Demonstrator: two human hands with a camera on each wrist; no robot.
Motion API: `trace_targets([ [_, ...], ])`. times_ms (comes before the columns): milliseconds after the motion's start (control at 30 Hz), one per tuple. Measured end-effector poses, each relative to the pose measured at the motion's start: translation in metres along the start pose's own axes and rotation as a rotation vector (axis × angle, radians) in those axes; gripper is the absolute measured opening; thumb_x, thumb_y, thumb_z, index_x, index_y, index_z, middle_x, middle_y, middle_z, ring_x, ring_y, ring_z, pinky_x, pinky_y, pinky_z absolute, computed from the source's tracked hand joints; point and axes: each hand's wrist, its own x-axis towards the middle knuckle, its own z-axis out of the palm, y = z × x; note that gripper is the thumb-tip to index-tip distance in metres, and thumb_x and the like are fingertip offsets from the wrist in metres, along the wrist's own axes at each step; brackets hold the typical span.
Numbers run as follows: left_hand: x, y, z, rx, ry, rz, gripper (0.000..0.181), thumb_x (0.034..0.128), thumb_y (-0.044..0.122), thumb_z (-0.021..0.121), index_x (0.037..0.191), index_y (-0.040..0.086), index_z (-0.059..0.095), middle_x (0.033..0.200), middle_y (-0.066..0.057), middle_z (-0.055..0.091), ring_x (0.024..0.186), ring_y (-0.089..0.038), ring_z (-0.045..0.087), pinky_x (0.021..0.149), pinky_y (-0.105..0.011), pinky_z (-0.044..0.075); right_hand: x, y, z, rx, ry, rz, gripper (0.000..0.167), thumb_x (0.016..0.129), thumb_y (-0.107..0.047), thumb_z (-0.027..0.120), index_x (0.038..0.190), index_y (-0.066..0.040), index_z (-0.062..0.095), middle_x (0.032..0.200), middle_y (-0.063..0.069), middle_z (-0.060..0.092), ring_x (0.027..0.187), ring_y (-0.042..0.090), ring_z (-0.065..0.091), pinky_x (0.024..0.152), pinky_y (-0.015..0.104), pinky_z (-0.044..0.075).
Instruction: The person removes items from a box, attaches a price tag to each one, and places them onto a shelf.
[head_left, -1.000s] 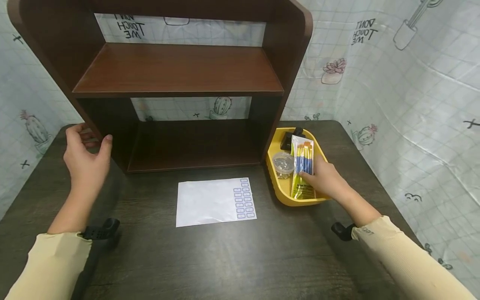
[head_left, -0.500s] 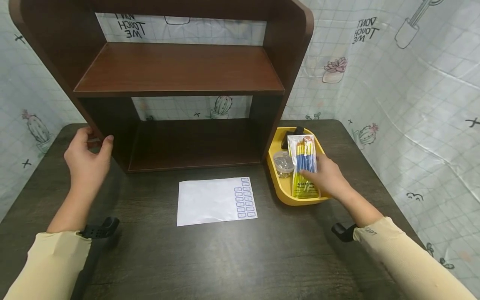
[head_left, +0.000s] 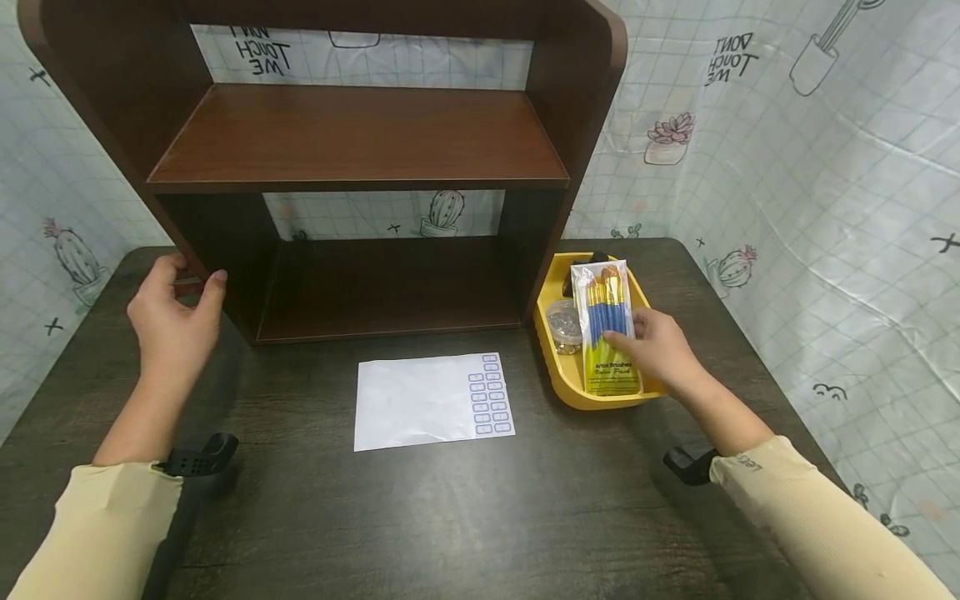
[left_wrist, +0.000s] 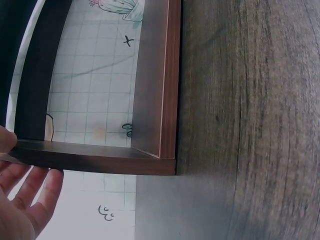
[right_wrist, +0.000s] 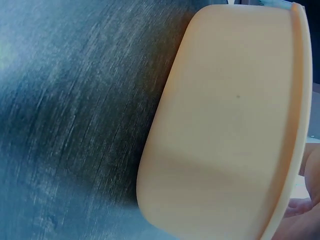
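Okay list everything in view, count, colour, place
Table: 1, dark, foreground
Shelf: 1, brown, on table
Sheet: 1, white, on table before shelf
Tray: 1, yellow, right of shelf
Tub: 1, clear, in tray
Object: 1, black, in tray, mostly hidden
Brush pack: 1, blue and yellow, held at tray
Backdrop: 1, white, behind shelf
Wristbands: 2, black, left and right
Sleeves: 2, pale yellow, left and right
Left hand: 1, gripping shelf's left side
Right hand: 1, gripping brush pack

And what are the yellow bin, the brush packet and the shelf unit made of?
Yellow bin: probably plastic, smooth-walled with a moulded rim. Brush packet: apparently clear plastic film, shiny, brushes showing through. Shelf unit: wood or wood-look board, dark brown, faintly grained.
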Motion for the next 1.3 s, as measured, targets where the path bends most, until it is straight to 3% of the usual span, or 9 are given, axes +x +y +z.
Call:
trace_targets([
  [100, 0.000, 0.000, 0.001, -0.001, 0.000, 0.001, 0.032, 0.1015, 0.018, 0.065, 0.122, -0.007, 0.064, 0.110, -0.018, 0.070, 0.086, 0.026, 0.044, 0.077, -0.004, 0.033, -0.001, -0.002, -0.001, 0.046, -0.001, 0.008, 0.048, 0.104, -0.023, 0.064, 0.132, 0.015, 0.055, 0.117, 0.032, 0.073, 0.077, 0.005, 0.069, 0.064, 0.022, 0.057],
  [267, 0.001, -0.001, 0.002, -0.005, 0.001, 0.004, 0.032, 0.1013, 0.018, 0.065, 0.123, -0.006, 0.065, 0.110, -0.016, 0.070, 0.086, 0.026, 0.044, 0.077, -0.006, 0.034, -0.002, -0.001, -0.001, 0.103, 0.024, -0.002, 0.048, 0.105, -0.026, 0.063, 0.134, 0.012, 0.054, 0.123, 0.033, 0.071, 0.079, 0.000, 0.069, 0.067, 0.022, 0.058],
  [467, 0.002, -0.001, 0.003, 0.008, -0.015, -0.001, 0.034, 0.1019, 0.019, 0.065, 0.127, -0.003, 0.066, 0.116, -0.021, 0.071, 0.085, 0.026, 0.043, 0.075, -0.008, 0.035, -0.004, -0.004, -0.005, 0.193, 0.046, 0.004, 0.051, 0.105, -0.029, 0.063, 0.136, 0.010, 0.051, 0.125, 0.030, 0.071, 0.079, -0.003, 0.071, 0.069, 0.022, 0.060],
  [600, 0.001, -0.002, 0.002, 0.025, -0.026, 0.000, 0.035, 0.1024, 0.021, 0.064, 0.129, -0.002, 0.066, 0.119, -0.022, 0.072, 0.085, 0.027, 0.041, 0.077, -0.008, 0.034, -0.008, -0.009, -0.013, 0.258, 0.078, 0.006, 0.048, 0.104, -0.027, 0.065, 0.133, 0.009, 0.051, 0.102, 0.006, 0.080, 0.078, -0.001, 0.073, 0.070, 0.023, 0.061],
  [733, 0.000, -0.002, 0.000, 0.029, -0.021, 0.005, 0.034, 0.1024, 0.020, 0.065, 0.128, -0.003, 0.066, 0.118, -0.022, 0.072, 0.086, 0.027, 0.041, 0.080, -0.008, 0.032, -0.013, -0.018, -0.019, 0.329, 0.088, -0.009, 0.045, 0.104, -0.027, 0.066, 0.130, 0.006, 0.051, 0.085, -0.024, 0.073, 0.081, -0.002, 0.074, 0.074, 0.021, 0.061],
  [933, -0.001, -0.002, 0.000, 0.016, -0.016, 0.004, 0.035, 0.1023, 0.021, 0.063, 0.127, -0.004, 0.066, 0.117, -0.023, 0.072, 0.086, 0.027, 0.042, 0.079, -0.007, 0.031, -0.026, -0.027, -0.021, 0.442, 0.066, -0.018, 0.036, 0.104, -0.026, 0.066, 0.125, -0.002, 0.052, 0.088, -0.025, 0.075, 0.085, 0.000, 0.076, 0.076, 0.021, 0.062],
  [1067, -0.004, 0.000, -0.001, -0.002, 0.015, -0.005, 0.036, 0.1019, 0.023, 0.063, 0.123, -0.006, 0.067, 0.101, 0.005, 0.068, 0.085, 0.026, 0.043, 0.079, -0.008, 0.031, -0.035, -0.030, -0.019, 0.535, 0.030, -0.008, 0.034, 0.103, -0.025, 0.067, 0.125, -0.005, 0.051, 0.095, -0.020, 0.077, 0.087, 0.003, 0.077, 0.075, 0.026, 0.063],
  [1167, -0.006, 0.003, -0.002, -0.034, 0.077, 0.004, 0.034, 0.1020, 0.021, 0.061, 0.119, -0.007, 0.067, 0.096, 0.030, 0.050, 0.086, 0.022, 0.044, 0.079, -0.009, 0.033, -0.040, -0.033, -0.017, 0.585, 0.007, -0.005, 0.035, 0.102, -0.025, 0.069, 0.126, -0.007, 0.051, 0.098, -0.017, 0.078, 0.089, 0.005, 0.078, 0.074, 0.029, 0.064],
  [1300, -0.007, 0.011, -0.005, -0.099, 0.166, 0.008, 0.021, 0.1036, 0.021, 0.057, 0.114, 0.005, 0.067, 0.095, 0.034, 0.043, 0.087, 0.014, 0.044, 0.072, -0.009, 0.035, -0.047, -0.039, -0.013, 0.622, -0.015, -0.015, 0.036, 0.101, -0.022, 0.070, 0.127, -0.005, 0.051, 0.100, -0.016, 0.079, 0.092, 0.006, 0.078, 0.076, 0.029, 0.064],
])
